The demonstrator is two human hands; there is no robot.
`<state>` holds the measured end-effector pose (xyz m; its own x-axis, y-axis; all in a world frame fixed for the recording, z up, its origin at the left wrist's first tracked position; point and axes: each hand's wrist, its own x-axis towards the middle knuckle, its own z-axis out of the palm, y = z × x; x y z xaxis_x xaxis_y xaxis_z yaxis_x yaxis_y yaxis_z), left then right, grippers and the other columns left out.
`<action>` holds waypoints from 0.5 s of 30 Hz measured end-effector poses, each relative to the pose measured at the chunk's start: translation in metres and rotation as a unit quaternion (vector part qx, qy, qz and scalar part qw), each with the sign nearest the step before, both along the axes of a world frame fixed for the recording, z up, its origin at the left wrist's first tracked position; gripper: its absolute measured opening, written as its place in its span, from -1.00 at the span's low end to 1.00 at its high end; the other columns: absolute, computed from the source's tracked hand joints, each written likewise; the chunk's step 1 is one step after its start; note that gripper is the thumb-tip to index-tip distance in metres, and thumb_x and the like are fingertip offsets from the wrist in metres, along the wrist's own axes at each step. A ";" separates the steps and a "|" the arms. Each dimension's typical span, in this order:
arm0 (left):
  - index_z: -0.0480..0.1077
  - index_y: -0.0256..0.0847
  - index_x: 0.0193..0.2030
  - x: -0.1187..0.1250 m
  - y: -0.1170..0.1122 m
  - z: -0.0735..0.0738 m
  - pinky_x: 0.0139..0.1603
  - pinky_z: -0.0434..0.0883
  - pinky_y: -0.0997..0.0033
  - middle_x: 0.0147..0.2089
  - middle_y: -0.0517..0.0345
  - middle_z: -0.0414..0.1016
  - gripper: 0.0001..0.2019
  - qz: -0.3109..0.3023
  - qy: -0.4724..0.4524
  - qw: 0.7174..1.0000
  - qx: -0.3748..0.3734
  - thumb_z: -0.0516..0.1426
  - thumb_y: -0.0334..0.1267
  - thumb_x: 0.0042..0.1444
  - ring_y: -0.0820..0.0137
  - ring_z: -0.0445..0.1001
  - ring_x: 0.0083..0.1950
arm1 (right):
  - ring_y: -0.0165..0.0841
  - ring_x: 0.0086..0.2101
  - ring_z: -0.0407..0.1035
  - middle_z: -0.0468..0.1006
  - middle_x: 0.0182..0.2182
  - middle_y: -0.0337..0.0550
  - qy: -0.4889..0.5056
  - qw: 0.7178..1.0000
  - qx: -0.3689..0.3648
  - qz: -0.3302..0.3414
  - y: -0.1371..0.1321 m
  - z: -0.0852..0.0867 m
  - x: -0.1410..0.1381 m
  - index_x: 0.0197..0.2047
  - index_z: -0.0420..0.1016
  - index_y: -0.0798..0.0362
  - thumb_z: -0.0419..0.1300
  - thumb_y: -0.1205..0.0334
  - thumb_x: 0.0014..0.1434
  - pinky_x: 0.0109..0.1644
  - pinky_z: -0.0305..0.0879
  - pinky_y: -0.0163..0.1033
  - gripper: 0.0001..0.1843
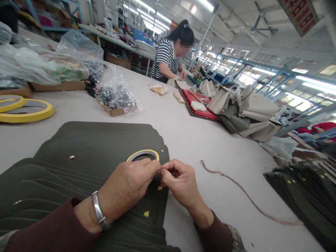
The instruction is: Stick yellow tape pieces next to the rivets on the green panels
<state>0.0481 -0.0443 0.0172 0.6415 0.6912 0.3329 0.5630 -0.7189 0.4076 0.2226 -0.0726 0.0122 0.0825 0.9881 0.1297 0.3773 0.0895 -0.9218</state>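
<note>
My left hand (131, 178), closed and with a silver bangle on its wrist, grips a narrow roll of yellow tape (144, 152); the lower part of the roll is hidden behind the fingers. Against its fingertips, my right hand (180, 178) is closed in a pinch, and what lies between the fingers is too small to make out. Both are above a stack of dark green sheet pieces (105, 143) with scalloped edges. On the top pieces are a metal stud (71, 157), a smaller stud (162, 151) and small yellow tape bits (146, 213).
More yellow tape rolls (39, 111) lie at left, near a small box of plastic-wrapped parts (115, 111). A brown cord (241, 187) and more dark pieces (301, 189) are at right. Across the table, a person (168, 56) works beside a red board (199, 105) and beige pieces.
</note>
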 end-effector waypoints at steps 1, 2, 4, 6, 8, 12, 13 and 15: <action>0.34 -0.13 -0.29 0.001 -0.001 0.000 -0.39 0.30 0.41 -0.39 0.23 0.43 -0.78 -0.005 -0.006 1.000 0.003 -0.08 -0.37 0.32 0.40 0.44 -0.40 | -0.45 -0.66 0.37 0.49 -0.67 -0.27 0.055 0.997 -0.057 -0.009 0.003 0.001 0.003 -0.44 0.50 0.10 0.22 0.22 0.04 -0.59 0.30 -0.38 -0.88; 0.34 -0.13 -0.28 0.001 -0.001 0.000 -0.38 0.30 0.40 -0.38 0.23 0.43 -0.78 -0.005 -0.005 1.000 0.002 -0.09 -0.36 0.32 0.39 0.44 -0.39 | -0.45 -0.67 0.37 0.48 -0.69 -0.28 0.094 0.990 -0.107 -0.012 0.006 0.001 0.007 -0.45 0.49 0.11 0.25 0.19 0.01 -0.59 0.32 -0.38 -0.86; 0.35 -0.13 -0.23 0.001 -0.001 0.000 -0.36 0.32 0.37 -0.34 0.21 0.45 -0.80 0.011 0.028 0.999 -0.010 -0.07 -0.35 0.32 0.36 0.45 -0.35 | -0.47 -0.68 0.36 0.48 -0.68 -0.29 0.125 0.975 -0.184 -0.006 0.011 -0.001 0.019 -0.47 0.48 0.13 0.30 0.17 -0.05 -0.58 0.36 -0.37 -0.81; 0.35 -0.13 -0.21 0.000 0.001 0.001 -0.34 0.33 0.34 -0.30 0.18 0.47 -0.84 0.032 0.093 0.995 -0.030 -0.03 -0.36 0.31 0.31 0.46 -0.29 | -0.50 -0.68 0.35 0.48 -0.67 -0.30 0.120 0.964 -0.236 0.008 0.014 -0.004 0.031 -0.46 0.49 0.15 0.34 0.16 -0.08 -0.57 0.36 -0.38 -0.79; 0.36 -0.12 -0.21 0.000 0.003 0.001 -0.31 0.35 0.30 -0.28 0.16 0.48 -0.86 0.039 0.149 0.987 -0.048 -0.01 -0.38 0.29 0.25 0.46 -0.23 | -0.52 -0.67 0.34 0.48 -0.67 -0.31 0.099 0.961 -0.256 0.019 0.015 -0.007 0.039 -0.44 0.52 0.16 0.36 0.16 -0.07 -0.56 0.36 -0.40 -0.78; 0.35 -0.13 -0.22 0.000 0.006 0.000 -0.23 0.37 0.24 -0.23 0.13 0.49 -0.86 0.035 0.177 0.982 -0.056 0.00 -0.39 0.28 0.21 0.41 -0.15 | -0.52 -0.65 0.33 0.46 -0.66 -0.31 0.037 0.964 -0.258 0.046 0.011 -0.011 0.040 -0.44 0.51 0.16 0.30 0.19 0.02 -0.56 0.32 -0.41 -0.82; 0.35 -0.14 -0.22 0.000 0.006 0.000 -0.21 0.37 0.23 -0.22 0.13 0.49 -0.86 0.034 0.177 0.982 -0.055 0.00 -0.40 0.28 0.21 0.41 -0.15 | -0.52 -0.65 0.32 0.45 -0.66 -0.32 0.023 0.966 -0.252 0.051 0.010 -0.011 0.039 -0.44 0.51 0.15 0.28 0.21 0.04 -0.57 0.31 -0.42 -0.84; 0.36 -0.14 -0.22 0.001 0.007 -0.001 -0.18 0.37 0.22 -0.21 0.12 0.49 -0.86 0.031 0.177 0.982 -0.055 0.00 -0.40 0.28 0.22 0.39 -0.15 | -0.53 -0.66 0.30 0.42 -0.66 -0.33 -0.003 0.970 -0.235 0.060 0.008 -0.011 0.037 -0.44 0.51 0.13 0.24 0.25 0.07 -0.58 0.27 -0.43 -0.87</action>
